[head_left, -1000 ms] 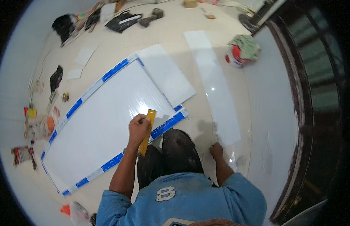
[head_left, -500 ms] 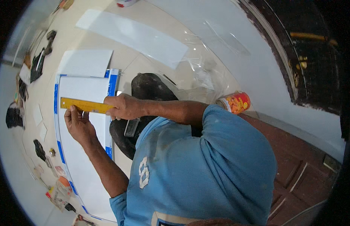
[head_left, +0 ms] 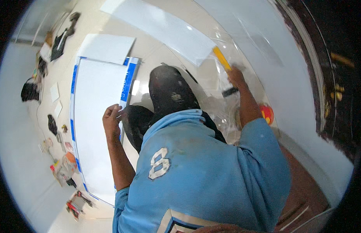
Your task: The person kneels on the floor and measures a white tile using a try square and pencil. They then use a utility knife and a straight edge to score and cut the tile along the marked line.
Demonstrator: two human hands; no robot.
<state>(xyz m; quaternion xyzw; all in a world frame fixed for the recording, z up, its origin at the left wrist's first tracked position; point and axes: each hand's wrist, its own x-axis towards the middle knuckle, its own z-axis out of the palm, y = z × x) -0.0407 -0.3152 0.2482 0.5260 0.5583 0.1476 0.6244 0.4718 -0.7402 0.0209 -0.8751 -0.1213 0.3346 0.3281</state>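
Observation:
My right hand [head_left: 236, 76], smeared by motion, is closed on a yellow ruler [head_left: 221, 58] out to the right, above clear plastic film [head_left: 217, 112]. A short black object [head_left: 229, 92] shows just below this hand; I cannot tell whether it is held too. Beside my knee, my left hand [head_left: 112, 118] has its fingers bent together near the right edge of a long white panel [head_left: 97, 128]. Anything between those fingertips is too small to make out. Blue printed strips [head_left: 128, 79] run along the panel's border. A smaller white sheet [head_left: 106, 47] overlaps its far end.
Another long white sheet [head_left: 161, 27] lies on the pale floor farther off. A dark thin stick [head_left: 190, 74] is beyond my knee. A red can [head_left: 267, 113] stands behind my right arm. Bags and tools [head_left: 66, 167] line the left wall.
My right hand has swung from over the panel to the far right, taking the yellow ruler. My left hand has let go of the ruler and drawn back to the panel's right edge.

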